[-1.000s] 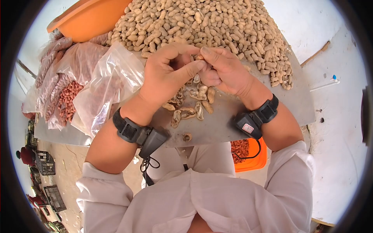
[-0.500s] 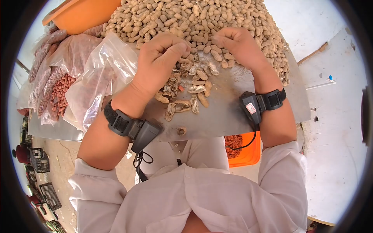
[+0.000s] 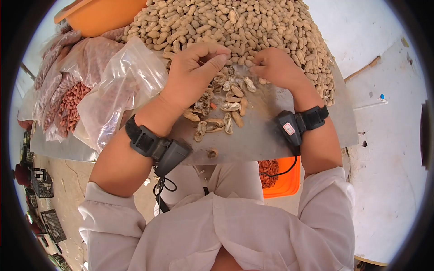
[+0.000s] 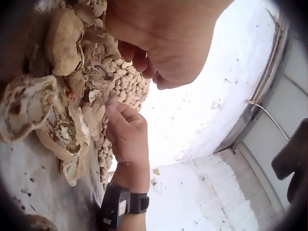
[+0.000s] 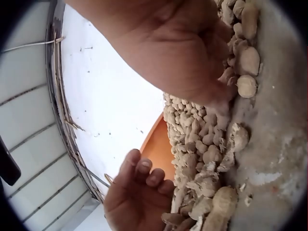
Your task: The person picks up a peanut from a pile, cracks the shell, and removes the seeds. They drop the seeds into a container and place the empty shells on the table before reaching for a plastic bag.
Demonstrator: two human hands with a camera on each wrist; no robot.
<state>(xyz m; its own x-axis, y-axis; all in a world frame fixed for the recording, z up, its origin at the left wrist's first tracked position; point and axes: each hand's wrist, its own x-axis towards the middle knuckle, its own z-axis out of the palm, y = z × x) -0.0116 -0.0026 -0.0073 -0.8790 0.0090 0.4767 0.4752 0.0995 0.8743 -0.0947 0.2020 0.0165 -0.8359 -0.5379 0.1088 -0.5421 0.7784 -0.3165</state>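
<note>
My left hand (image 3: 194, 74) hovers above a scatter of cracked peanut shells (image 3: 230, 106), fingers loosely curled and thumb apart from them. In the right wrist view that left hand (image 5: 139, 197) shows nothing between its fingertips. My right hand (image 3: 280, 67) reaches down at the near edge of a big heap of unshelled peanuts (image 3: 217, 27). Its fingers bend into the peanuts (image 5: 248, 60), and the fingertips are mostly hidden, so I cannot tell whether they pinch one. A small reddish bit (image 3: 213, 105) lies among the shells.
Clear plastic bags (image 3: 124, 90) of reddish shelled peanuts (image 3: 72, 106) lie at the left. Behind them stands a large orange basin (image 3: 99, 20). An orange tub (image 3: 289, 178) with reddish contents sits below the grey tabletop's (image 3: 253, 144) front edge. A white wall (image 3: 389, 149) rises at right.
The hands, together over the shells around a peanut a second ago, have separated. My right hand went out to the heap, then drew slightly back toward me. My left hand stays over the shells.
</note>
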